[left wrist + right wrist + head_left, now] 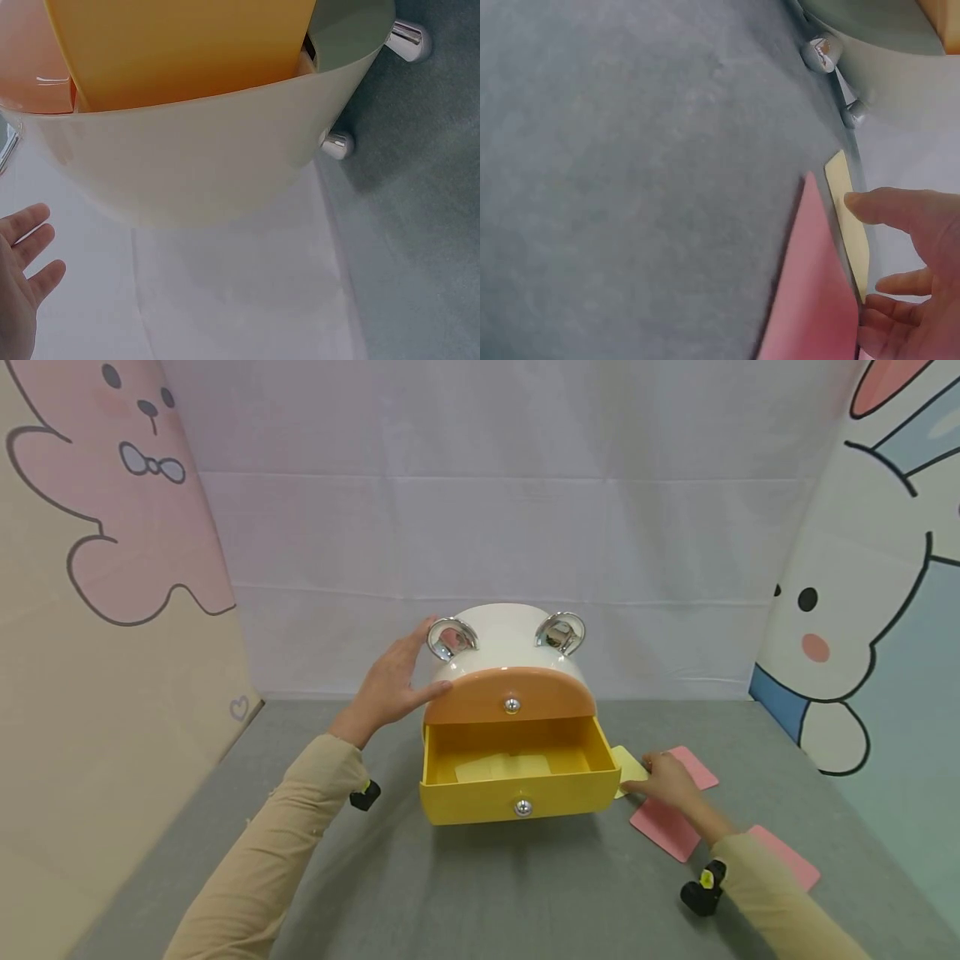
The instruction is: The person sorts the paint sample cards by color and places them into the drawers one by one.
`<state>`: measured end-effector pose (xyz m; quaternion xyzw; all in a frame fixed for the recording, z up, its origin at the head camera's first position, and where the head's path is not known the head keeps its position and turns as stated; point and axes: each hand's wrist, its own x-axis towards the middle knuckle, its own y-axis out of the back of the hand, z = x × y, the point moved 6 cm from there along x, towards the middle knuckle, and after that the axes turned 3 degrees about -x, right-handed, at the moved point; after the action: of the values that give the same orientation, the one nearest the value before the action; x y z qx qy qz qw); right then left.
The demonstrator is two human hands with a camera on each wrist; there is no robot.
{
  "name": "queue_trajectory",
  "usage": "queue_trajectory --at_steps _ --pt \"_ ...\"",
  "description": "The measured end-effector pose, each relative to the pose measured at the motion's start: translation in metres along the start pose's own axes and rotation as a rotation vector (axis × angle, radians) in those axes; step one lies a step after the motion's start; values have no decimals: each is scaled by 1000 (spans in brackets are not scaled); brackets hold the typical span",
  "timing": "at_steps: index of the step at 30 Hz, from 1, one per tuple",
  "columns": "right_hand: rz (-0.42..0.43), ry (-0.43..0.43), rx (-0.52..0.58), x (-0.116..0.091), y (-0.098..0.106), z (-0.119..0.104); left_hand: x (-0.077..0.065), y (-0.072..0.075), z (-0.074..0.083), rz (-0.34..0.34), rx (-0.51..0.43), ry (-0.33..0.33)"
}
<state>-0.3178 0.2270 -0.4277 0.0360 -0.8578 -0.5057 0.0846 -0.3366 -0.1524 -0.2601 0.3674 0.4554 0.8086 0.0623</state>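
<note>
Plainly, my right hand (671,783) is the nearer one to the yellow card (630,770); the left is across the white cabinet (506,631). The card lies by the table (480,902), just right of the slid-out yellow drawer (472,802), directly left of my right fingers. The drawer's corner hides part of it, so I can't tell its long axis. My right thumb overlaps the card, fingers parted from it; I see no closed pinch. My left hand (390,681) is spread against the cabinet's left side, gripping nothing. Pink cards (666,831) lie around my right hand.
</note>
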Motion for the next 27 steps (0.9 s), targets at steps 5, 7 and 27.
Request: queue_trajectory --at_steps 5,7,27 --pt "14 3 -11 0 -3 1 0 0 1 -1 8 -5" --pt "20 6 13 1 -3 3 0 0 0 -1 10 -8" --pt "-5 16 275 1 38 -3 0 1 -1 -18 13 -7"
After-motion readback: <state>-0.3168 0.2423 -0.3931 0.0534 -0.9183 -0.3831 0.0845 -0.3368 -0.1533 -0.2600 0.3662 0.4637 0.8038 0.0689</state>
